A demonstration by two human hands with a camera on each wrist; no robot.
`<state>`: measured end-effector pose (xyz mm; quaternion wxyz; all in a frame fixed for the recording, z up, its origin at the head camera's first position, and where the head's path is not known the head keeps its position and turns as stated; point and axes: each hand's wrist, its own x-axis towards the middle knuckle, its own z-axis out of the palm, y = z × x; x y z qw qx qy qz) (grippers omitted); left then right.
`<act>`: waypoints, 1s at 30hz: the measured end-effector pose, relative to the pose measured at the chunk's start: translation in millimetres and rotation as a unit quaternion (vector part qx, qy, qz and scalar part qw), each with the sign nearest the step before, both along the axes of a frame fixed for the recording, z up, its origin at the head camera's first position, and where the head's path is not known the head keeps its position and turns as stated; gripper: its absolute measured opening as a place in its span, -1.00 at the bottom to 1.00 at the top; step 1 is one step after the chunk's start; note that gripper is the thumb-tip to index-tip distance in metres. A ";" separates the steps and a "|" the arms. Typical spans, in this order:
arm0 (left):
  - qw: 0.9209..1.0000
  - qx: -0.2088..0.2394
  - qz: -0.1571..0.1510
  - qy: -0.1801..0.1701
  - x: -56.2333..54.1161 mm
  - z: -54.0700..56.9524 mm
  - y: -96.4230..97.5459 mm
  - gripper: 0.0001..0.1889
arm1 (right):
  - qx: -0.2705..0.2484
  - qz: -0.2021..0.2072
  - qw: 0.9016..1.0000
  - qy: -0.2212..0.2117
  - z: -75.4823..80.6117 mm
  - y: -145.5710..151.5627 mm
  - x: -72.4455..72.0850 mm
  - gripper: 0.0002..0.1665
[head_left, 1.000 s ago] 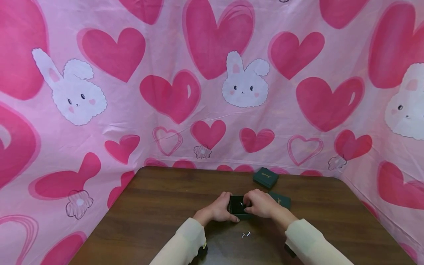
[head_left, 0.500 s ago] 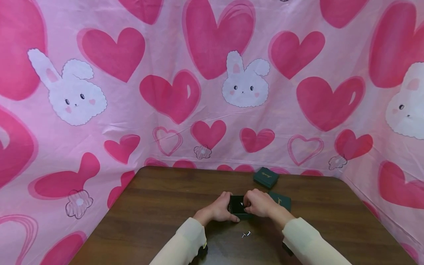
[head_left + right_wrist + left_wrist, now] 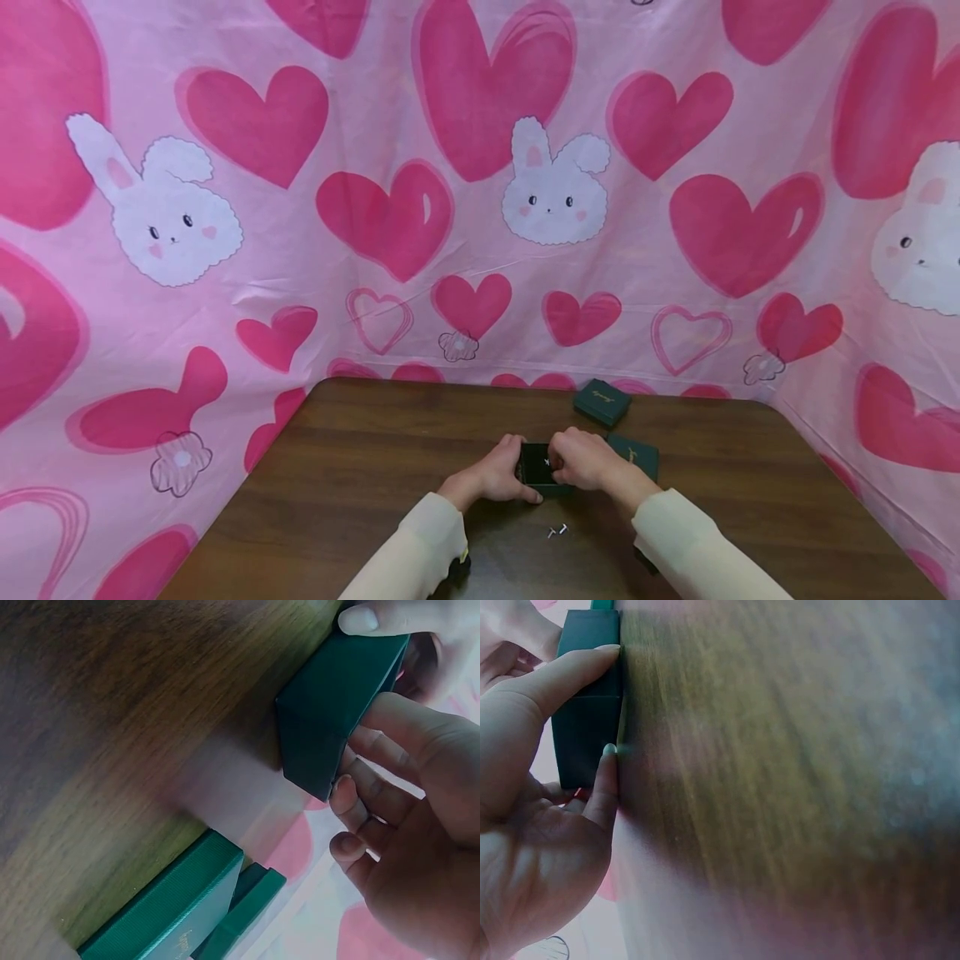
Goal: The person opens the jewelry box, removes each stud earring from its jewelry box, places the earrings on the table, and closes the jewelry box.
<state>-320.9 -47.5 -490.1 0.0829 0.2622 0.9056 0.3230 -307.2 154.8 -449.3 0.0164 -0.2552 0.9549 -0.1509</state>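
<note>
My left hand [image 3: 497, 472] grips the left side of a small dark green jewellery box [image 3: 551, 492], its thumb along the near wall. In the left wrist view that thumb lies across the green wall [image 3: 589, 739]. The top of the box is uncovered, showing a black insert [image 3: 533, 463] with a tiny silvery piece [image 3: 547, 462] on it. My right hand [image 3: 587, 457] bends over the right rim, thumb and index fingertips down inside; I cannot tell what they hold. In the right wrist view its other fingers [image 3: 364, 795] curl loosely outside the box.
Two small silvery pieces [image 3: 557, 531] lie on the brown wooden table [image 3: 390, 467] on the near side of the box. Behind and to the right are a green box [image 3: 602, 402] and another green piece [image 3: 638, 455], both with gold lettering. Pink heart-and-rabbit cloth surrounds the table.
My right hand and sleeve have shifted slightly to the left, with the fingertips still inside the box. The left hand, the box and the silvery pieces on the table have stayed in place.
</note>
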 end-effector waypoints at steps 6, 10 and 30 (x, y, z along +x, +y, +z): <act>1.000 0.001 -0.001 -0.002 -0.4 -1.9 -0.6 -0.18 | 0.006 0.036 0.999 0.020 -1.0 1.4 0.6 -0.89; 1.000 0.000 -0.001 -0.001 -0.4 -2.0 -0.1 -0.18 | 0.005 0.050 0.998 0.030 -2.1 2.2 0.2 -0.87; 1.000 -0.001 0.002 0.004 -0.9 -2.5 0.9 -0.17 | -0.019 0.027 0.999 -0.007 -3.9 4.7 -4.7 -0.90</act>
